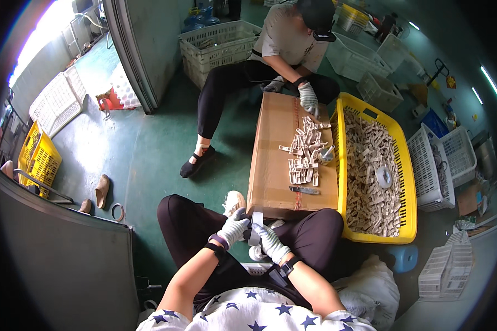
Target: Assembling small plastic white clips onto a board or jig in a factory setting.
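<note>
In front of my knees, both my hands, in striped work gloves, are close together by the near edge of a cardboard box. My left hand has its fingers closed beside a pale grey strip that looks like tape. On the strip's other side, my right hand grips it with bent fingers. What lies inside the left fingers is hidden. On the box are a loose pile of small beige clip-like parts, a neater group of the same parts and a dark utility knife.
A yellow basket full of beige parts, with a white tape roll on top, stands right of the box. Across it sits a co-worker, one gloved hand at the parts. White crates stand farther right; a grey partition is left.
</note>
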`<state>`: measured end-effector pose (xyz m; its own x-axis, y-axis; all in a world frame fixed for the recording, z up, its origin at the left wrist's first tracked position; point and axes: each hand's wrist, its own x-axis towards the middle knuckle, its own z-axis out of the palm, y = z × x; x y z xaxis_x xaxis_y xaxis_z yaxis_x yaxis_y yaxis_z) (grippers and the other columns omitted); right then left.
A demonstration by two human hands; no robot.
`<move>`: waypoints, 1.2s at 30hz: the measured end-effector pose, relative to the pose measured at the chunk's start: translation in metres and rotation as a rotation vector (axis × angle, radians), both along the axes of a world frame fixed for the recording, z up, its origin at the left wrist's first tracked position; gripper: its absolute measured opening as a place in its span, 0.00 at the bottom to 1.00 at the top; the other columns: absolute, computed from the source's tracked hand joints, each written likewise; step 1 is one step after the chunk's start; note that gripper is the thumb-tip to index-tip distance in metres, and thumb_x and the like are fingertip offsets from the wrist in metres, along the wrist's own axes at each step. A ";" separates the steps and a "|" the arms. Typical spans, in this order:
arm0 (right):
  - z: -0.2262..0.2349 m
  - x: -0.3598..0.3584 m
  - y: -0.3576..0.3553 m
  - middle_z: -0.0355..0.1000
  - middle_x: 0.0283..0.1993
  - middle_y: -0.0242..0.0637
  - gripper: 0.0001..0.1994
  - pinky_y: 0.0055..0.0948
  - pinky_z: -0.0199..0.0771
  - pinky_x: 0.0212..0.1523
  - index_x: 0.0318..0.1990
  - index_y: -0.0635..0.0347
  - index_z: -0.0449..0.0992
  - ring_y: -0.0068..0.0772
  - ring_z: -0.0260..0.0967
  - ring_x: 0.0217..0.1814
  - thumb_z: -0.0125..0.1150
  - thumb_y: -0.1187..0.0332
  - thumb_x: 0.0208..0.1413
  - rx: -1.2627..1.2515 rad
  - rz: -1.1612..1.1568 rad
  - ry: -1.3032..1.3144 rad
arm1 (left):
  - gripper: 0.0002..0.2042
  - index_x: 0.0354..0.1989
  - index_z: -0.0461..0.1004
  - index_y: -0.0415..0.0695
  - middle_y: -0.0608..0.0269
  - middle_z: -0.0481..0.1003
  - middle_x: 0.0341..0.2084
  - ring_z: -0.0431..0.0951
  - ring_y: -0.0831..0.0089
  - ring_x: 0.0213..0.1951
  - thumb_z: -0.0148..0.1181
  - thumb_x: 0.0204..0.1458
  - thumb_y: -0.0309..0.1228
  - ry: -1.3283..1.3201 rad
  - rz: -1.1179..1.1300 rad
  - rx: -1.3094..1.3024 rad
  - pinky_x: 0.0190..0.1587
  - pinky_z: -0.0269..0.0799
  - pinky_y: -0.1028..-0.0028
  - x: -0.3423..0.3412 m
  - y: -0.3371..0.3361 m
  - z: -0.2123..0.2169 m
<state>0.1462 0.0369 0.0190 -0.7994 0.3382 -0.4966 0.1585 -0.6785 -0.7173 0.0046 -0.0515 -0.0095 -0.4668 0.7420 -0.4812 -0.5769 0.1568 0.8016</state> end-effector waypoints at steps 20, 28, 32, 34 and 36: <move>-0.010 -0.012 0.011 0.74 0.48 0.30 0.18 0.27 0.70 0.51 0.54 0.58 0.73 0.24 0.71 0.47 0.55 0.57 0.62 0.048 -0.056 -0.013 | 0.20 0.57 0.69 0.41 0.61 0.76 0.45 0.75 0.73 0.46 0.57 0.54 0.20 0.017 0.050 0.019 0.48 0.72 0.74 0.000 0.014 -0.006; 0.014 -0.016 0.000 0.74 0.47 0.27 0.16 0.24 0.67 0.51 0.52 0.56 0.75 0.21 0.69 0.48 0.56 0.59 0.62 0.076 -0.111 -0.082 | 0.19 0.51 0.73 0.43 0.68 0.75 0.40 0.74 0.77 0.41 0.50 0.52 0.12 0.102 0.003 0.067 0.45 0.71 0.78 -0.002 0.015 -0.001; 0.024 -0.012 0.003 0.74 0.47 0.27 0.14 0.24 0.67 0.51 0.51 0.56 0.75 0.21 0.69 0.48 0.57 0.61 0.62 0.052 -0.149 -0.088 | 0.21 0.52 0.73 0.43 0.68 0.75 0.40 0.74 0.76 0.42 0.47 0.52 0.10 0.093 0.001 0.086 0.46 0.71 0.78 0.001 0.021 0.008; 0.025 -0.012 0.003 0.74 0.47 0.27 0.14 0.24 0.67 0.51 0.51 0.56 0.75 0.21 0.68 0.48 0.57 0.61 0.62 0.043 -0.148 -0.087 | 0.21 0.52 0.73 0.43 0.67 0.75 0.40 0.74 0.76 0.42 0.47 0.51 0.10 0.135 -0.002 0.079 0.47 0.71 0.78 0.002 0.019 0.004; 0.027 -0.013 0.003 0.74 0.47 0.27 0.13 0.24 0.67 0.51 0.50 0.56 0.75 0.21 0.68 0.48 0.57 0.62 0.62 0.035 -0.146 -0.086 | 0.21 0.51 0.73 0.44 0.66 0.75 0.42 0.74 0.75 0.43 0.48 0.51 0.10 0.144 0.017 0.108 0.49 0.71 0.77 0.002 0.019 0.000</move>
<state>0.1331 0.0398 0.0463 -0.6957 0.4657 -0.5469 0.1224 -0.6734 -0.7291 0.0061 -0.0327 -0.0090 -0.5381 0.7773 -0.3260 -0.4565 0.0564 0.8879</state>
